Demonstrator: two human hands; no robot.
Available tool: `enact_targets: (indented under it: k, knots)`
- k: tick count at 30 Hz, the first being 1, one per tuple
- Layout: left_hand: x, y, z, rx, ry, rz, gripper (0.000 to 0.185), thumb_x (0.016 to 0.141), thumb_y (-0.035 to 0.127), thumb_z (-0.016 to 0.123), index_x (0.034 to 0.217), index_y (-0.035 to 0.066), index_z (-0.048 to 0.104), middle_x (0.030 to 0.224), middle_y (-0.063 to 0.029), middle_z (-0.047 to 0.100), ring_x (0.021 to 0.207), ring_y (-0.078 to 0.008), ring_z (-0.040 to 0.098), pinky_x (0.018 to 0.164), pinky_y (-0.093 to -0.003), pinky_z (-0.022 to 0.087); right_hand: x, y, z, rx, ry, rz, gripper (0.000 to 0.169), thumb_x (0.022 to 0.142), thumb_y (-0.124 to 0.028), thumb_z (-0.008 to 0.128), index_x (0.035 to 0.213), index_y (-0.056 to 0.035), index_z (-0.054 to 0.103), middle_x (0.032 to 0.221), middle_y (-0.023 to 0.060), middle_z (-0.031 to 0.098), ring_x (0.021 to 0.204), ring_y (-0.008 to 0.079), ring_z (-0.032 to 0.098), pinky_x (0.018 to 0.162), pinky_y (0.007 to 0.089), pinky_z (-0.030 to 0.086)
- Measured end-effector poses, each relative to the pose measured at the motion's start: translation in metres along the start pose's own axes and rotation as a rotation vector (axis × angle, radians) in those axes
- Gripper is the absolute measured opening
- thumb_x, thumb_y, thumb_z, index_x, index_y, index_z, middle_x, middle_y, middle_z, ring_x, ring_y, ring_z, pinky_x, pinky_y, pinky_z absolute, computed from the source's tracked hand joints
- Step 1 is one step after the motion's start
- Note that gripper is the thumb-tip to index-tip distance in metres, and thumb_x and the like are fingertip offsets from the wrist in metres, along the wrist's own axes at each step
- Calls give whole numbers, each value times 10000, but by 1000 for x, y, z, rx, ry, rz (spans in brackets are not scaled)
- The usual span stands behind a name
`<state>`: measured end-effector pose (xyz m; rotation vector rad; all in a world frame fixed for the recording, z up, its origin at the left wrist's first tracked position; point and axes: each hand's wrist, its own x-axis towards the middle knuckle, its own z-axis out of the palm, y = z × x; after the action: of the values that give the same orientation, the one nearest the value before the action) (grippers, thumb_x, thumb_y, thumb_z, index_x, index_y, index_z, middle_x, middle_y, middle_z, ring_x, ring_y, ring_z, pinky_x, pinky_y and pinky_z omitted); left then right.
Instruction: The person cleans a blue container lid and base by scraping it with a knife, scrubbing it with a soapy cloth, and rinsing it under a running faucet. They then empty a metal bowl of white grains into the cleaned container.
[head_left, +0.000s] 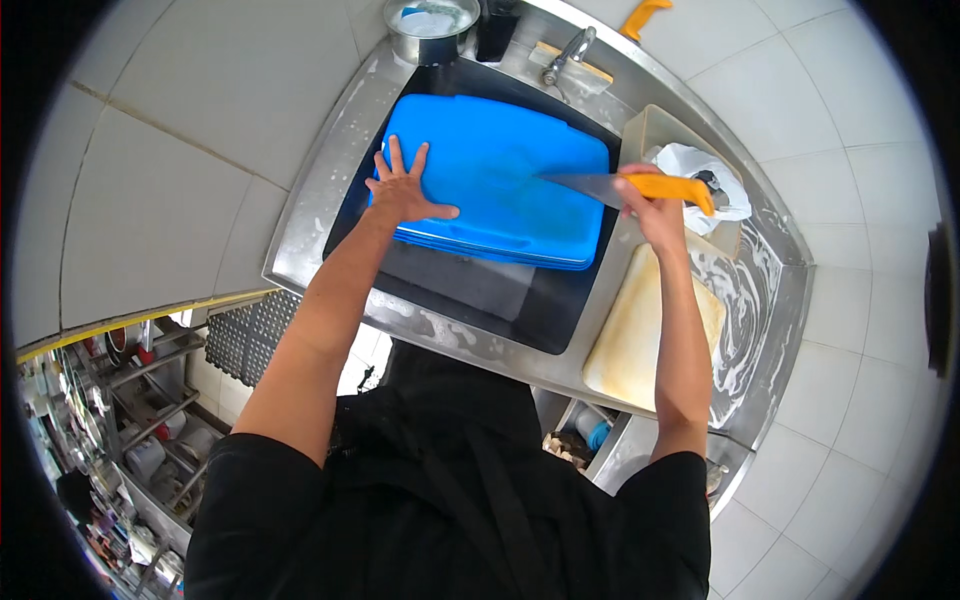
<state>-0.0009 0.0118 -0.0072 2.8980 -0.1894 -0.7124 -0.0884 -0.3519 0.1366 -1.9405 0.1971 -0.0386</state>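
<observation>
A blue plastic lid (495, 172), on top of what looks like a stack of several, lies across a dark sink basin (465, 292). My left hand (401, 184) presses flat on its left end with the fingers spread. In my right hand (652, 214) is a kitchen knife (664, 186) with a yellow-orange handle, gripped near where handle meets blade. The blade points left, and its tip is over the lid's right half. Whether the tip touches the plastic I cannot tell.
Behind the basin stand a metal pot (431, 34) with suds, a black container (496, 30) and a faucet (568, 56). To the right are a stained cutting board (622, 330), a plastic bin (649, 131) with a white bag (686, 161), and another yellow-orange handle (643, 19).
</observation>
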Motion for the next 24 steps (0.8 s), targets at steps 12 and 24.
enact_targets:
  k: [12, 24]
  knots:
    - [3, -5, 6, -79, 26, 27, 1496, 449, 840, 818, 1650, 322, 93, 1683, -255, -106, 1523, -555, 17, 1102, -755, 265, 28, -86, 85, -577, -487, -318, 257, 885, -263, 782, 1024, -80, 667, 836, 56, 677, 738, 175, 646, 686, 318, 523]
    - [-3, -5, 0, -85, 23, 44, 1464, 485, 848, 794, 1652, 318, 86, 1679, -254, -131, 1521, -560, 22, 1095, -765, 260, 56, -69, 79, -517, -368, -345, 218, 887, -232, 783, 989, -75, 672, 713, 2, 614, 530, 102, 559, 498, 264, 450]
